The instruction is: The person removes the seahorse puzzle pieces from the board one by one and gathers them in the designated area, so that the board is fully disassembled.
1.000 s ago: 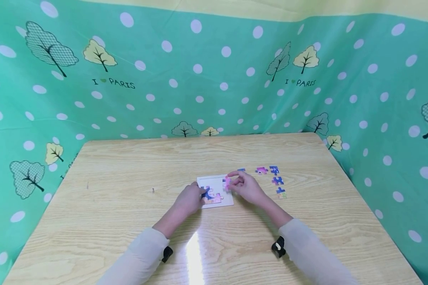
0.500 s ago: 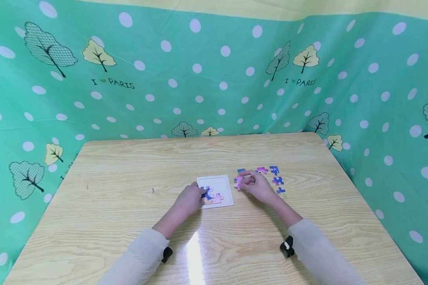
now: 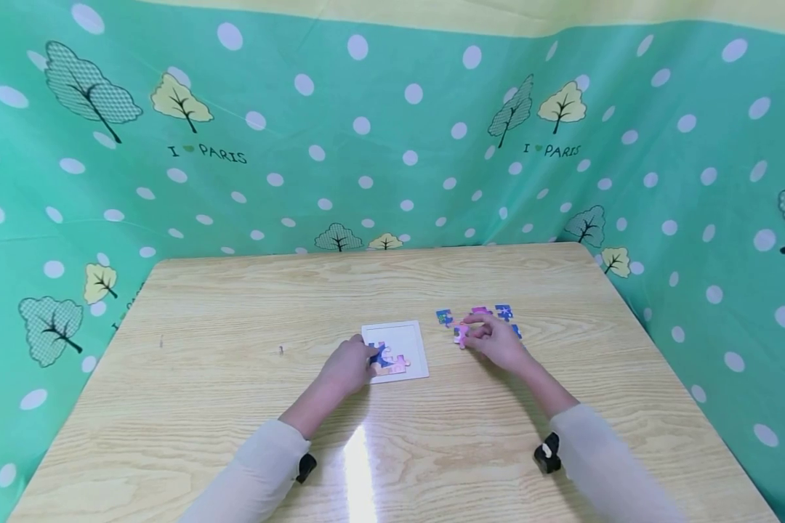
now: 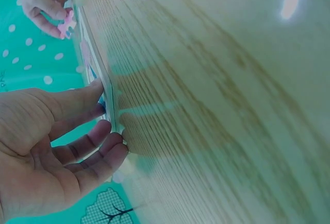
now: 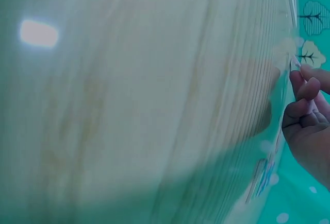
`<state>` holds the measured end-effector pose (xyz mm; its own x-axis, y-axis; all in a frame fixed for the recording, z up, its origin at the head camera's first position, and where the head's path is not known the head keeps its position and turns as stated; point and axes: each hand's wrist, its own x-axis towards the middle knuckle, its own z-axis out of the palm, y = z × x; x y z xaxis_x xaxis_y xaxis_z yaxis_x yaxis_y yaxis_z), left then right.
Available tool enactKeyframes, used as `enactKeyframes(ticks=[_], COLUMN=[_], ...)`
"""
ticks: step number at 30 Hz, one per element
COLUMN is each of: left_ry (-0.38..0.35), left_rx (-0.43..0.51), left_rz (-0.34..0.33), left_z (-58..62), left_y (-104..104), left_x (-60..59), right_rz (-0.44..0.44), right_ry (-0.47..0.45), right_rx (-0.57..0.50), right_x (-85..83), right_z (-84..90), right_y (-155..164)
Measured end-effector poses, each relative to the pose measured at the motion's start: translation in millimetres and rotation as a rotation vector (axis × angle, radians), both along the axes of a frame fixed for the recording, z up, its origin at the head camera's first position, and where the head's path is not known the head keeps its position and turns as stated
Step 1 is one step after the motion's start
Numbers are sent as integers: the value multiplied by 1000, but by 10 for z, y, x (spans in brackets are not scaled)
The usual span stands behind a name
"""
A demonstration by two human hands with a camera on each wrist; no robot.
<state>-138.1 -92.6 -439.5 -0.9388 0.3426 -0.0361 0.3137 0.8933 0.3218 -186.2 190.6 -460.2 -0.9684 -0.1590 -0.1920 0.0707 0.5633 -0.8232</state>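
Two hands at a small jigsaw on a wooden table.
Head view: the left hand (image 3: pixel 349 365) rests with fingers on the puzzle tray's (image 3: pixel 402 335) left edge; the right hand (image 3: pixel 497 340) pinches a pink puzzle piece (image 3: pixel 461 334) right of the tray, among the loose pieces (image 3: pixel 444 317). Left wrist view: relaxed fingers (image 4: pixel 98 147) touch the tray edge. Right wrist view: curled fingers (image 5: pixel 304 105) pinch the piece, barely visible.

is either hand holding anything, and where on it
The right hand pinches a pink puzzle piece by its edge. The left hand rests straight fingers against the white puzzle tray, gripping nothing.
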Motion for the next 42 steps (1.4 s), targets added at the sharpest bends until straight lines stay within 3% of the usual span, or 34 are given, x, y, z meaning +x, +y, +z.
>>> enactKeyframes(ticks=[2,6,17,42], left_ry=[-43,-62,-39,-64], left_rx=[8,-7,-14,-27], left_rz=[24,37,14,39], left_z=[12,18,39,25], left_y=[6,10,8,13], left_x=[1,10,19,17], right_rz=[-3,4,-2,20], right_ry=[-9,-24,-59,-142], right_rx=[6,41,157,219], right_x=[-1,-3,-38,-107], right_z=[9,27,28,151], right_y=[38,118,286,326])
